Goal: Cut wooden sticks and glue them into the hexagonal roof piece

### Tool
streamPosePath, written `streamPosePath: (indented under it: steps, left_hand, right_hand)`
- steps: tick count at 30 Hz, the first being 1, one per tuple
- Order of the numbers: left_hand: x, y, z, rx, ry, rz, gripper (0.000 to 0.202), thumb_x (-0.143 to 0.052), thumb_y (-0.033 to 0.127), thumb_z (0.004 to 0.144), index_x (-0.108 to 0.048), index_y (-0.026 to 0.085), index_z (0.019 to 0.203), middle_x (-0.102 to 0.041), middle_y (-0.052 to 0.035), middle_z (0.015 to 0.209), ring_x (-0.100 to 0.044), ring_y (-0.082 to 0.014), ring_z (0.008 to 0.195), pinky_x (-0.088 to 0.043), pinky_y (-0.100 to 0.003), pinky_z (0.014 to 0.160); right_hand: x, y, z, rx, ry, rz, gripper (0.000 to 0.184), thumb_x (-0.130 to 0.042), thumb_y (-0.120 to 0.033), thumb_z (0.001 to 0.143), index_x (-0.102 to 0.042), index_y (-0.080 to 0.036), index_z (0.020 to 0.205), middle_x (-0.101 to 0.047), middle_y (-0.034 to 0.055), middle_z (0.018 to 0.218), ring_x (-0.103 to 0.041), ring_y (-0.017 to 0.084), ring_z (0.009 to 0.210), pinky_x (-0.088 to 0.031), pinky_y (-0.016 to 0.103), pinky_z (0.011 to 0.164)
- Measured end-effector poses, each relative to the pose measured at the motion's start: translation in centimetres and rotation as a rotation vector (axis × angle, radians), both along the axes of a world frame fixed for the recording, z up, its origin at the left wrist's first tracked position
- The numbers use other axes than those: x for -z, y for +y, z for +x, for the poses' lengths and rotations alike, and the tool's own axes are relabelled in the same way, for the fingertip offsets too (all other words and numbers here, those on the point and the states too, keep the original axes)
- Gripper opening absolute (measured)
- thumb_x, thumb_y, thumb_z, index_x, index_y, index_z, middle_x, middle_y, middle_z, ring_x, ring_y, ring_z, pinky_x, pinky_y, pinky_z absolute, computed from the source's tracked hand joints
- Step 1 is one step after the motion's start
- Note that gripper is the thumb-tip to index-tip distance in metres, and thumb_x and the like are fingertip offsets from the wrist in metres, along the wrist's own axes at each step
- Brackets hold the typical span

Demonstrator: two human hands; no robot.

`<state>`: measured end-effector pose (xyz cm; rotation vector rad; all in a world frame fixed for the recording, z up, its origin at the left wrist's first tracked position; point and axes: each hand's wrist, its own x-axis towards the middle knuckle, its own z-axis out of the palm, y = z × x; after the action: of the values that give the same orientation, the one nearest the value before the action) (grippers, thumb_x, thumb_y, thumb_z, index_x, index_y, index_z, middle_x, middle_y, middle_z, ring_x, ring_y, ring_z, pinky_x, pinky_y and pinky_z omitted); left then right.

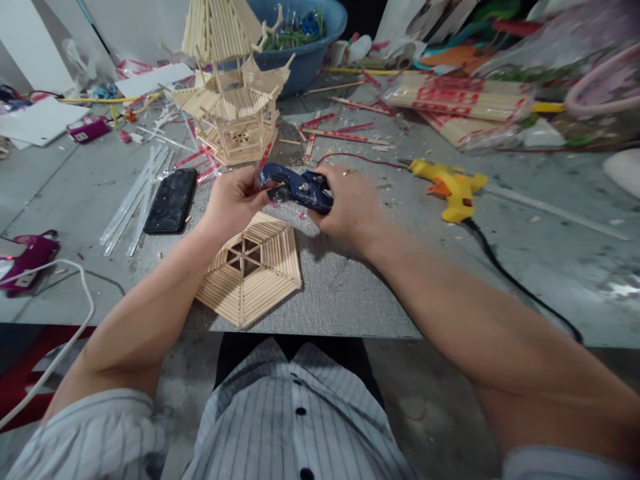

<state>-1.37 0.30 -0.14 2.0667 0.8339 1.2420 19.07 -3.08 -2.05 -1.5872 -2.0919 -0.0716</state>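
Note:
In the head view, my right hand (pixel 345 203) is wrapped round a dark blue hand cutter (pixel 305 190), held above the table. My left hand (pixel 235 203) is closed in a pinch at the cutter's curved end; a thin wooden stick (pixel 280 185) seems to show between its fingertips, mostly hidden. Below the hands lies a flat hexagonal panel of wooden sticks (pixel 263 293) with a spoked opening in its middle. My left forearm covers part of its left side. Behind the hands stands a tiered wooden-stick pavilion model (pixel 235 113).
A yellow glue gun (pixel 453 190) with a black cord lies at right. A black phone (pixel 171 200) and clear glue sticks (pixel 133 200) lie at left. Behind are a blue basin (pixel 320 60), red-and-wood bundles (pixel 455 97) and scattered scraps. A purple device (pixel 33 260) sits far left.

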Motion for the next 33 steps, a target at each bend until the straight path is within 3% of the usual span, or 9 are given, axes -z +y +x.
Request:
streamPosePath:
  steps: [16,33]
  left_hand:
    - [-0.45,-0.17,0.03,-0.01,0.023,-0.015,0.021,-0.071,0.029,0.071,-0.056,0.017,0.064,-0.049,0.0036,0.057,-0.047,-0.007,0.056,-0.039,-0.021,0.053]
    - [-0.46,-0.06,-0.27,0.011,0.008,-0.089,0.03,-0.075,0.04,0.071,-0.057,0.017,0.063,-0.043,0.0047,0.049,-0.039,-0.0042,0.043,-0.031,-0.018,0.04]
  right_hand:
    - [-0.29,-0.23,-0.19,0.033,-0.049,0.006,0.05,-0.06,-0.033,0.071,-0.055,-0.016,0.117,-0.066,0.0133,0.107,-0.06,0.031,0.093,-0.043,0.042,0.079]
    - [-0.71,-0.55,-0.47,0.141,-0.107,-0.077,0.031,-0.059,-0.041,0.074,-0.061,-0.023,0.098,-0.067,0.0079,0.078,-0.062,0.029,0.075,-0.041,0.038,0.063]
